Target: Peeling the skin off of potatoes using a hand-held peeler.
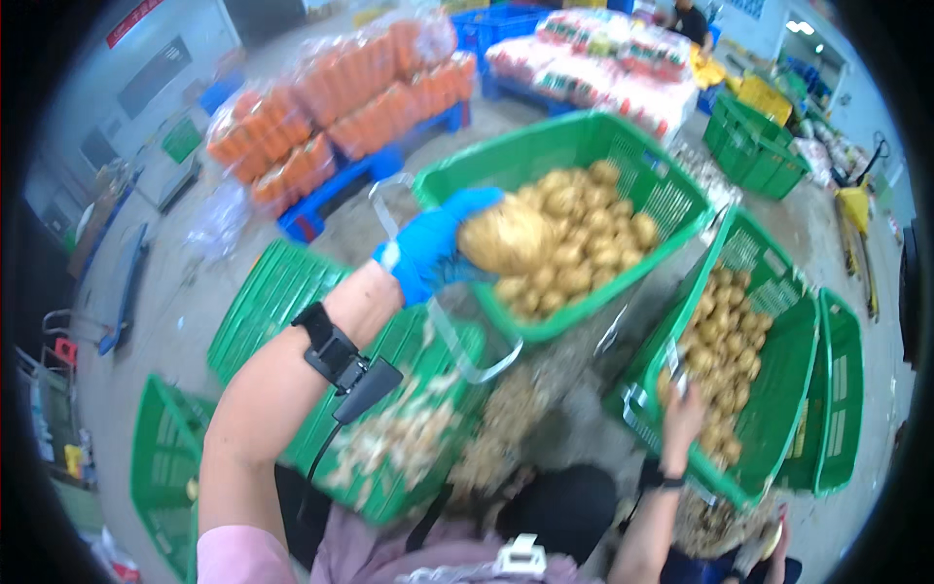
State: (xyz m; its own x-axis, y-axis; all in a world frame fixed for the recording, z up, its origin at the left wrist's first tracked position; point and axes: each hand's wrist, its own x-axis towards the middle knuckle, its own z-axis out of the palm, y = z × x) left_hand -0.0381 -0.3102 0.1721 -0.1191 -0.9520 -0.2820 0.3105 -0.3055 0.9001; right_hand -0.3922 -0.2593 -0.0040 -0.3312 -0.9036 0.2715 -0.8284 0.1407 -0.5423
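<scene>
My left hand (430,244), in a blue glove, grips a large potato (507,237) over the near left part of a green plastic crate (503,157). Several potatoes (584,219) lie in that crate. My right hand (684,420) is bare and closed around a small hand tool (676,369) with a dark and pale body, probably a peeler; blur hides its exact form. It is at the near left wall of a second green crate (792,379), which holds more potatoes (722,350).
Peelings (401,438) cover an upturned green crate (394,474) before me. Bagged carrots (350,87) rest on a blue pallet (343,182); white sacks (598,66) stand behind. Another person's hand (777,544) holds a pale piece at lower right. A second person (689,25) stands far back.
</scene>
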